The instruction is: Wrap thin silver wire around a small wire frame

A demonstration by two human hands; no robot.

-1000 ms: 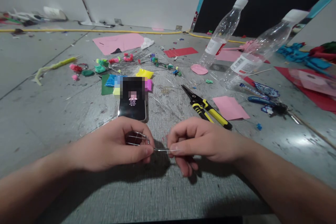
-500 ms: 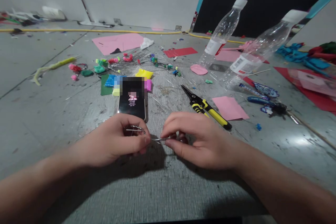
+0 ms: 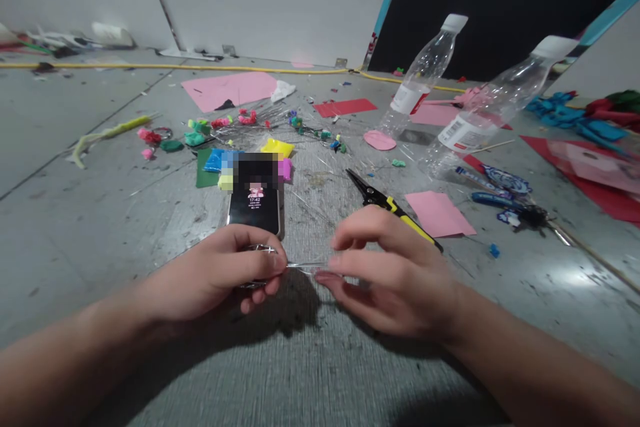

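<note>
Thin silver wire (image 3: 304,265) stretches between my two hands, low over the grey surface. My left hand (image 3: 220,270) pinches it between thumb and forefinger, and a bent loop of the same wire shows inside the curled fingers. At its other end the wire runs in between the thumb and a finger of my right hand (image 3: 395,273), whose forefinger is lifted off; these fingertips are slightly blurred. Just beyond my right hand lie yellow-and-black pliers (image 3: 380,196), partly covered by it. A phone (image 3: 256,213) lies just past my left hand.
Two clear plastic bottles (image 3: 417,73) stand at the right. Pink paper (image 3: 440,213), a bunch of keys (image 3: 533,213) and a thin stick (image 3: 595,250) lie nearer. Farther back are colourful fuzzy wire pieces (image 3: 200,133), a yellow packet (image 3: 277,147) and a yellow cable (image 3: 200,68).
My right hand has loosened its pinch, raised its forefinger and shifted slightly right, showing more wire. The loop in my left hand has turned lower. The view has tilted a little.
</note>
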